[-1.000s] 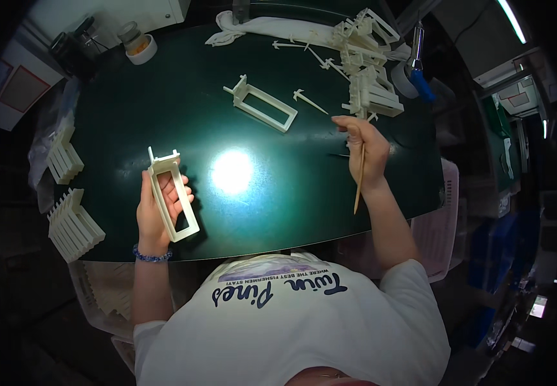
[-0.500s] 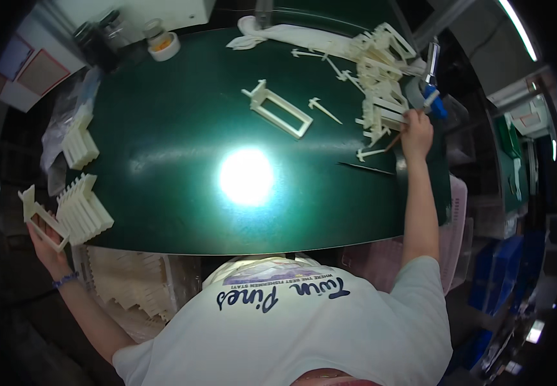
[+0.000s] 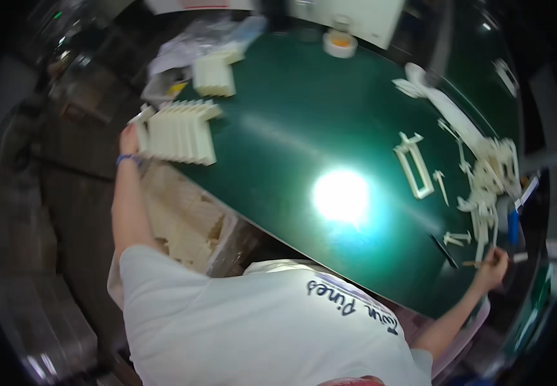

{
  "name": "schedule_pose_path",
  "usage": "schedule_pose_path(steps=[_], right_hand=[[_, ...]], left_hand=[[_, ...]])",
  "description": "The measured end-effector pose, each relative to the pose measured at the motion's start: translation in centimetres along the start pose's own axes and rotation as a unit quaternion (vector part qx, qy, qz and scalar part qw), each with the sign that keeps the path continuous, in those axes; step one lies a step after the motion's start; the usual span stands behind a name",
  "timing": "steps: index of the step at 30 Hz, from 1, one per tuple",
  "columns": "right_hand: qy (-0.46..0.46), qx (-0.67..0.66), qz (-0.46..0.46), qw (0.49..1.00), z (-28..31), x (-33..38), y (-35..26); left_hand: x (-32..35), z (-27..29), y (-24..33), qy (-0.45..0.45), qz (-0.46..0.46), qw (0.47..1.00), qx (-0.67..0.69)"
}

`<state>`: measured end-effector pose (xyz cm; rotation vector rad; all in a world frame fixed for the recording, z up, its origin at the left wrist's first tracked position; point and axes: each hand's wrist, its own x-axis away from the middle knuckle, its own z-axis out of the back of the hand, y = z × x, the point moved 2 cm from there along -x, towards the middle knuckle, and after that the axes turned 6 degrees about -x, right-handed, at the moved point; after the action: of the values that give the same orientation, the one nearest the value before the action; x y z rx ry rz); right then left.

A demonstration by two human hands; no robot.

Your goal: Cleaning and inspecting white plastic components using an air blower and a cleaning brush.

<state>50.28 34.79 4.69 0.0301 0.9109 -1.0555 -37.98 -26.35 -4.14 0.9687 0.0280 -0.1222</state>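
Observation:
At the table's left edge, my left hand (image 3: 129,139) is closed on a cream plastic frame (image 3: 142,132). That frame stands at the near end of a row of upright cream frames (image 3: 182,136). It cannot be made out whether it touches the row. My right hand (image 3: 494,267) is closed round a thin brown stick (image 3: 473,262) with a whitish far end, at the table's right. Beside it lie a black tweezer-like tool (image 3: 444,251) and a small cream plastic piece (image 3: 456,238). A single cream frame (image 3: 415,166) lies flat to the right of centre, next to a pin-like cream piece (image 3: 441,186).
A jumbled heap of cream plastic parts (image 3: 494,170) and a white cloth (image 3: 449,112) lie along the right side. A second group of frames (image 3: 214,74) and clear plastic bags (image 3: 195,45) are at the far left. Below the table edge stands a bin of cream parts (image 3: 191,225).
The view has swung to the left, so the table appears rotated. My left hand has brought its frame up to the row's end. My right hand still holds the stick.

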Motion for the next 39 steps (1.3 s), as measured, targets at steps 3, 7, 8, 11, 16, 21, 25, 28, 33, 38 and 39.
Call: schedule_pose_path(steps=[3, 7, 8, 11, 16, 21, 25, 28, 33, 38, 39], right_hand=[[-0.027, -0.261, -0.114, 0.958, 0.2, 0.7, -2.7], [-0.072, -0.419, -0.284, 0.86, -1.8, 2.4, -8.4], [-0.099, -0.435, -0.308, 0.84, -1.9, 2.7, -10.0], [-0.161, -0.517, -0.334, 0.772, -2.2, 3.5, -11.2], [-0.216, -0.553, -0.366, 0.716, -3.0, 4.1, -14.4], [-0.238, -0.577, -0.323, 0.712, -4.5, 5.4, -17.0], [-0.246, -0.589, -0.23, 0.735, -6.9, 8.3, -21.3], [-0.299, -0.512, -0.173, 0.786, -7.4, 9.0, -20.7], [-0.246, -0.502, -0.153, 0.815, -6.7, 8.7, -16.7], [-0.262, -0.591, -0.193, 0.738, -6.4, 7.1, -19.0], [-0.273, -0.619, -0.215, 0.704, -6.6, 7.2, -19.5]], left_hand=[[0.2, -3.9, -1.8, -0.081, 0.065, 0.994, 0.031], [1.7, -6.9, 0.7, -0.117, 0.057, 0.989, 0.068], [3.3, -7.4, 2.2, -0.115, 0.05, 0.99, 0.059], [4.3, -7.4, 4.3, -0.089, 0.03, 0.996, -0.009], [16.6, -11.5, 19.9, 0.042, -0.261, 0.959, -0.097], [36.8, -22.7, 32.9, -0.429, -0.293, 0.845, 0.125], [48.9, -29.8, 34.3, -0.646, -0.061, 0.658, 0.382], [50.3, -32.5, 34.6, -0.654, 0.088, 0.577, 0.481], [47.7, -33.2, 33.2, -0.639, 0.202, 0.597, 0.441], [46.7, -34.0, 33.0, -0.593, 0.172, 0.647, 0.447], [46.9, -34.1, 33.1, -0.585, 0.166, 0.653, 0.451]])
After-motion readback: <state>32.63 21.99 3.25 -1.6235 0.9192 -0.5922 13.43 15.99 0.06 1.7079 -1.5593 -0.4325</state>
